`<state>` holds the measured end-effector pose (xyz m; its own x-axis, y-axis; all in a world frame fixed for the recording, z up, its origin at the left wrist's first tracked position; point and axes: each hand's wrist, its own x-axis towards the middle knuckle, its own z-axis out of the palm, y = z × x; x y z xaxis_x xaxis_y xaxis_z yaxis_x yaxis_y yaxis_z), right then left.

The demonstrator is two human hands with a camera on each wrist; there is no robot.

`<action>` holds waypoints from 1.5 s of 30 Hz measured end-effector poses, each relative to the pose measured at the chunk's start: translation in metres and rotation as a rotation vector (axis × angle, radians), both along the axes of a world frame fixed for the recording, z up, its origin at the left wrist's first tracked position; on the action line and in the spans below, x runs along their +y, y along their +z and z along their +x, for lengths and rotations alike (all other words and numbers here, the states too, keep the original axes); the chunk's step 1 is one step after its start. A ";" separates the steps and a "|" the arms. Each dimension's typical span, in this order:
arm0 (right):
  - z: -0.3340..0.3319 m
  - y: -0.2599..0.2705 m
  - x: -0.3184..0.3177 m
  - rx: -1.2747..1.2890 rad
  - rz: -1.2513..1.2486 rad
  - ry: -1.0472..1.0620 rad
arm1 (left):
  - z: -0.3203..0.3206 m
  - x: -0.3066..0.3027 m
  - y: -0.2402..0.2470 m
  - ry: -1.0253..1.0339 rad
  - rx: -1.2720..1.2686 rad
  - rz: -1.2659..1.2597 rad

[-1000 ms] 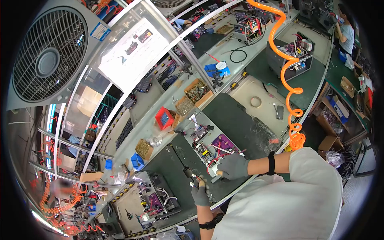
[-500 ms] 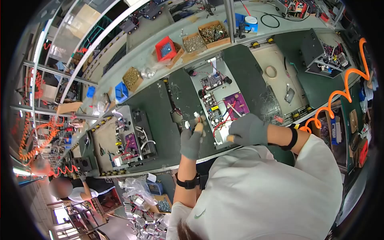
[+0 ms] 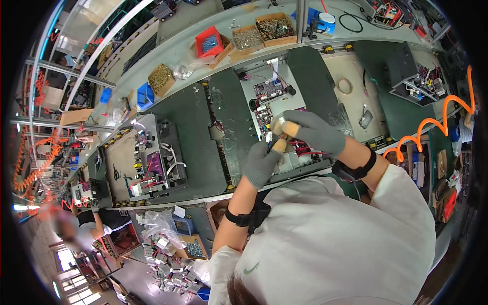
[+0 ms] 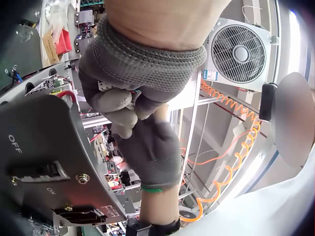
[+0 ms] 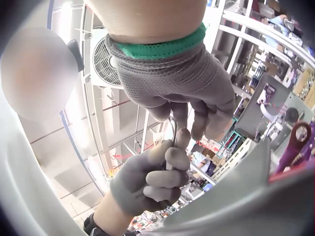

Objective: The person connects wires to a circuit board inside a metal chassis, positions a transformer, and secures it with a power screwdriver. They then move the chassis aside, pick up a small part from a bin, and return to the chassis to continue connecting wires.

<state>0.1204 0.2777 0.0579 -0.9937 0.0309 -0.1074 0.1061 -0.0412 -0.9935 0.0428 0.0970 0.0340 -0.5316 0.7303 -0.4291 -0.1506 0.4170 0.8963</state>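
Both gloved hands meet over an open metal chassis lying on the bench. My left hand has its fingers curled, pinching a small white connector with thin wires. Close against its fingertips, my right hand pinches a thin dark wire that runs down into the left hand. Behind the hands, the chassis carries a circuit board and red wires; the right hand hides most of the purple board. In the left wrist view a dark panel marked ON and OFF stands beside the hands.
Another open chassis stands to the left, and a dark case to the right. Along the back shelf are a red bin, a blue bin and cardboard boxes of small parts. An orange coiled hose hangs at right.
My right hand has left the chassis's near end and moved up and left to meet the left hand. The left hand has come right, over the chassis. The head view has turned.
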 end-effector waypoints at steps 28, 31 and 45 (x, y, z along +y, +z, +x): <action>-0.009 -0.026 0.015 -0.136 1.254 0.199 | 0.016 -0.055 -0.040 -0.122 0.318 0.376; -0.011 -0.034 0.006 -0.036 1.241 0.104 | 0.011 -0.054 -0.044 -0.146 0.277 0.419; -0.024 -0.025 0.000 -0.592 1.031 0.340 | -0.001 -0.054 -0.051 -0.250 0.080 0.441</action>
<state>0.0961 0.2776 0.0329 -0.7744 0.1173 -0.6217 0.4024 0.8496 -0.3410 0.0421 0.0429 -0.0174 -0.3360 0.9417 -0.0171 -0.0186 0.0115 0.9998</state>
